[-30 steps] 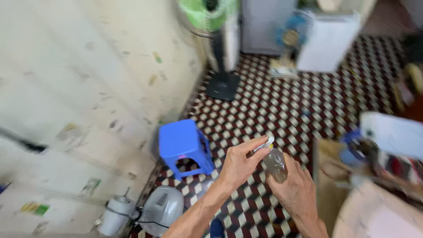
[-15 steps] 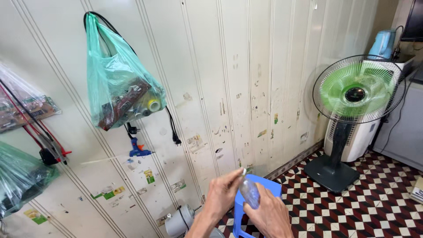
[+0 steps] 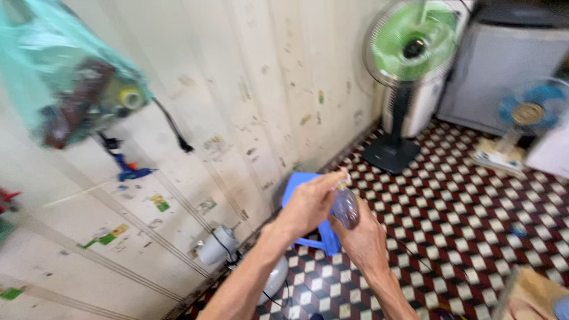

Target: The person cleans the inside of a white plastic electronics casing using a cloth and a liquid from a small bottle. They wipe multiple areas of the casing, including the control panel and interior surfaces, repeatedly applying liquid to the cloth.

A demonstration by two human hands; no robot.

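Close up, right hand [image 3: 363, 237] wrapped around a small clear bottle [image 3: 345, 207], left hand [image 3: 308, 204] pinching its top; just behind, blue stool [image 3: 296, 186] on checkered floor [image 3: 474, 195]; farther off, green standing fan [image 3: 411, 44] by the wall

The view swings from the floor up to the wall, where a green bag [image 3: 71, 95] now hangs at the left. The standing fan [image 3: 409, 53] comes close at the upper right, and the blue stool [image 3: 308, 207] slips behind the hands.

Home room: standing fan [image 3: 413, 44], tiled floor [image 3: 474, 225]
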